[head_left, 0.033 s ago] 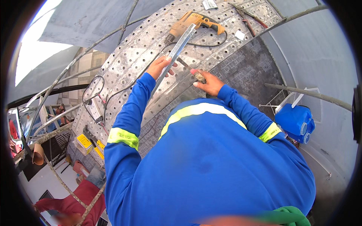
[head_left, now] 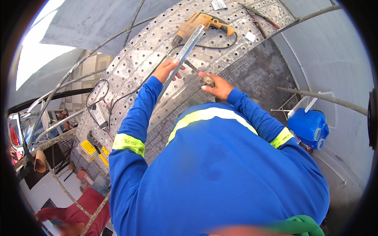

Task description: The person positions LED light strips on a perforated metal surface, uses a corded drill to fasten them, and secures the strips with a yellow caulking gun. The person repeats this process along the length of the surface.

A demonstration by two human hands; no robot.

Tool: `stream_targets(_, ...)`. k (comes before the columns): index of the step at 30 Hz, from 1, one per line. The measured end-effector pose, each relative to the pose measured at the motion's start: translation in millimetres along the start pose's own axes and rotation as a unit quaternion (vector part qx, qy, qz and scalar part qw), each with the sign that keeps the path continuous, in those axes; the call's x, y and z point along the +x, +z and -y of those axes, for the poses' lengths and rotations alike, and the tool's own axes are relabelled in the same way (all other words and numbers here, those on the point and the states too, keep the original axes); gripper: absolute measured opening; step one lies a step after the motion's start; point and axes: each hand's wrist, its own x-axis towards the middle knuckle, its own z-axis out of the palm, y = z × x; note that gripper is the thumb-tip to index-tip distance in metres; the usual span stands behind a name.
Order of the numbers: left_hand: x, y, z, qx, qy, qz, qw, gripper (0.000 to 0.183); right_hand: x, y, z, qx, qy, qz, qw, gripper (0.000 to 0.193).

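My left hand (head_left: 167, 70) grips a long, shiny metal channel (head_left: 191, 41) around its middle. The strip slants from beside the drill down toward my waist. In my right hand (head_left: 219, 86) is a hand tool (head_left: 191, 66) with a narrow dark metal end, a pinkish spot and a worn, mottled handle. Its dark end points at the channel, close to my left fingers; whether they touch I cannot tell. Just beyond the channel, an orange-yellow corded power drill (head_left: 202, 24) lies on the perforated metal platform (head_left: 136, 65).
Red-handled snips or pliers (head_left: 256, 19) lie at the platform's far right. A power strip (head_left: 101, 117), cable, yellow box (head_left: 87, 148) and yellow-handled tool (head_left: 104, 155) are at left. Scaffold bars (head_left: 321, 98) cross both sides. Blue jugs (head_left: 306, 125) stand right. Someone in red (head_left: 88, 206) is lower left.
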Motion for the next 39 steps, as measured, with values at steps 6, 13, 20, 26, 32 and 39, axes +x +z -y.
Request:
stream_targets(6, -0.8, 2.4, -0.4, -0.017, 0.021, -0.009, 1.0, 0.042, 10.3, -0.9, -11.2, -0.089, 0.028, 0.013, 0.996, 0.075)
stream_targets(13, 1.5, 5.5, 6.5, -0.018, 0.026, -0.027, 0.999, 0.04, 11.1, 2.7, 1.5, -0.147, 0.027, -0.018, 0.989, 0.075)
stream_targets(20, 3.2, 8.1, 13.6, -0.023, 0.043, -0.033, 0.998, 0.041, 15.6, 8.2, 3.4, -0.231, 0.118, 0.002, 0.966, 0.067)
stream_targets(26, 5.8, 11.8, 23.3, -0.025, 0.05, -0.062, 0.997, 0.042, 27.4, 17.9, -16.7, -0.272, 0.14, -0.011, 0.952, 0.059)
stream_targets(32, 2.1, 5.3, 25.3, -0.088, 0.03, -0.068, 0.993, 0.047, 30.9, 12.2, -23.0, -0.223, 0.066, -0.029, 0.972, 0.071)
stream_targets(39, 0.7, 4.6, 19.9, -0.091, 0.046, -0.092, 0.991, 0.052, 31.1, 0.2, -22.5, -0.178, 0.026, 0.031, 0.983, 0.071)
